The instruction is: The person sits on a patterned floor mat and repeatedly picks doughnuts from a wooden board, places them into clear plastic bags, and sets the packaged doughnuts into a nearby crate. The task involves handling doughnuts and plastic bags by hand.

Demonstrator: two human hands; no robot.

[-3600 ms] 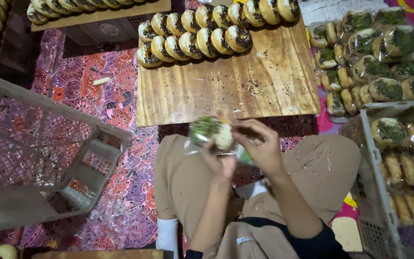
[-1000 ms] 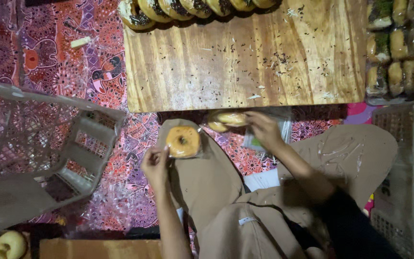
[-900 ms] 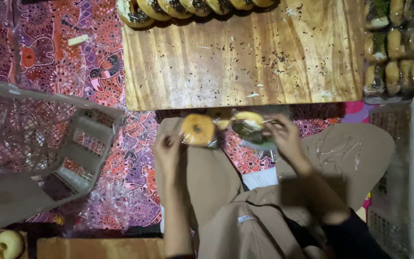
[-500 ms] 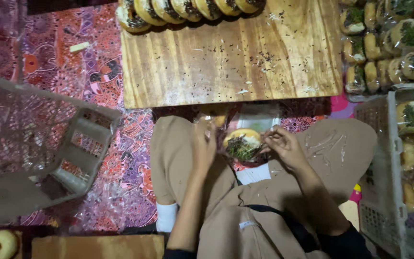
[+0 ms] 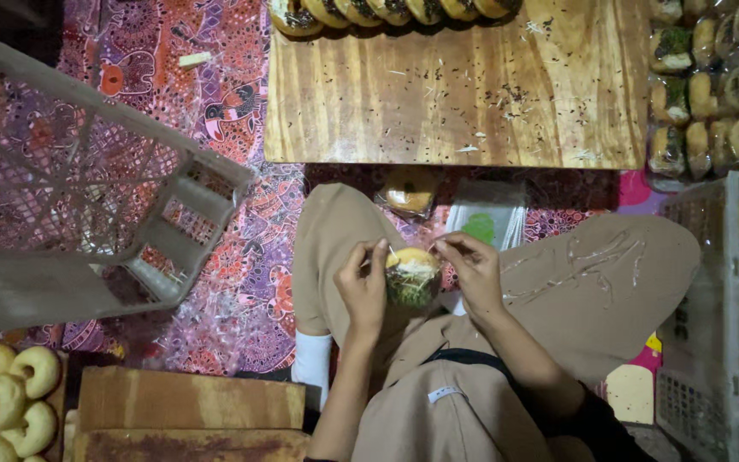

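Note:
Over my lap, both hands hold a doughnut (image 5: 412, 275) with a dark green and pale topping, wrapped in a clear plastic bag. My left hand (image 5: 363, 287) grips its left side and my right hand (image 5: 472, 267) pinches the bag at its right edge. A bagged plain doughnut (image 5: 409, 193) lies on the floor just beyond my knee. Beside it sits a stack of clear bags (image 5: 491, 221) with a green mark.
A low wooden board (image 5: 455, 94) lies ahead with a row of doughnuts (image 5: 387, 10) at its far edge. Bagged doughnuts (image 5: 712, 77) pile up at the right above a white crate (image 5: 712, 325). An empty plastic crate (image 5: 70, 197) stands left; plain doughnuts (image 5: 2, 398) sit lower left.
A second ago my left hand held a plain doughnut out to the left. Both hands have since come together on a topped doughnut in a bag and drawn it toward my lap.

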